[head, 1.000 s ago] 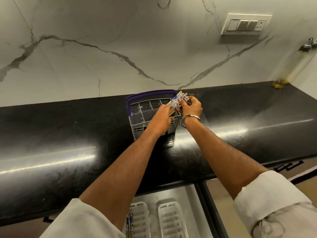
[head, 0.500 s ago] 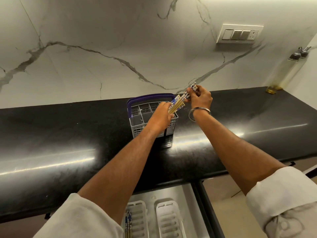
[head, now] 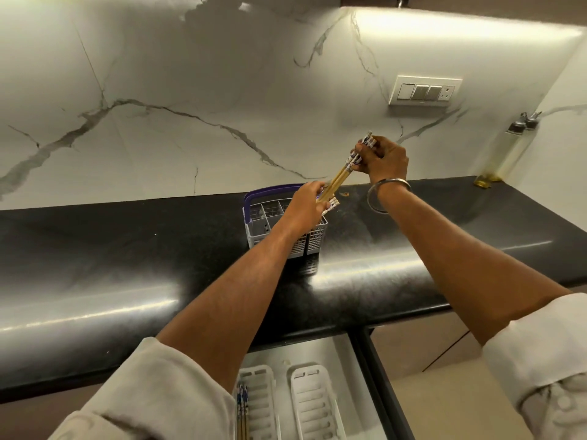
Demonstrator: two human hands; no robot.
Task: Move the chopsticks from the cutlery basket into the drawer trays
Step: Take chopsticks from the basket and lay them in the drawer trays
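The left hand (head: 306, 206) covers the lower ends of the raised chopsticks (head: 338, 181) and part of the cutlery basket (head: 270, 217). The bottom edge crops the drawer trays (head: 314, 401).

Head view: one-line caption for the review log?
Right hand pulls chopsticks from the cutlery basket while left hand grips their lower ends.
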